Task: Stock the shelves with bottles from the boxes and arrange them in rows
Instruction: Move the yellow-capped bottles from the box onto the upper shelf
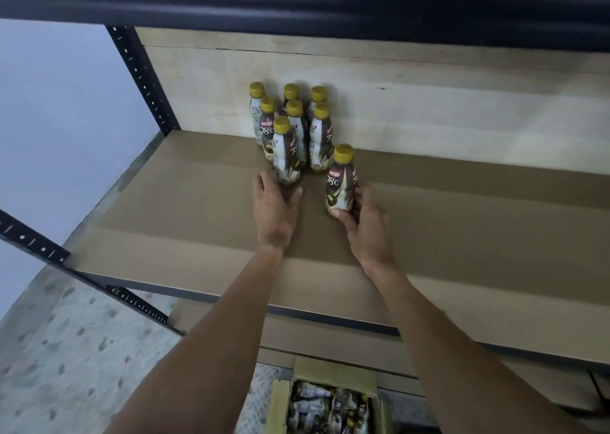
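Several brown-and-cream coffee bottles with gold caps stand in rows toward the back of the shelf board (pixel 158 222). My left hand (pixel 274 207) holds the base of the front bottle of the left row (pixel 285 151), fingers around its bottom. My right hand (pixel 364 222) grips a separate bottle (pixel 340 182) low on its body, upright on the shelf, a little in front of and to the right of the rows. An open cardboard box (pixel 280 404) with more bottles lying inside sits on the floor below the shelf.
A black metal upright (pixel 145 83) frames the shelf's left side, with a pale wooden back panel (pixel 429 103) behind. A dark shelf edge (pixel 297 0) overhangs above. A lower shelf (pixel 330 338) shows beneath. Speckled floor (pixel 66 351) lies to the left.
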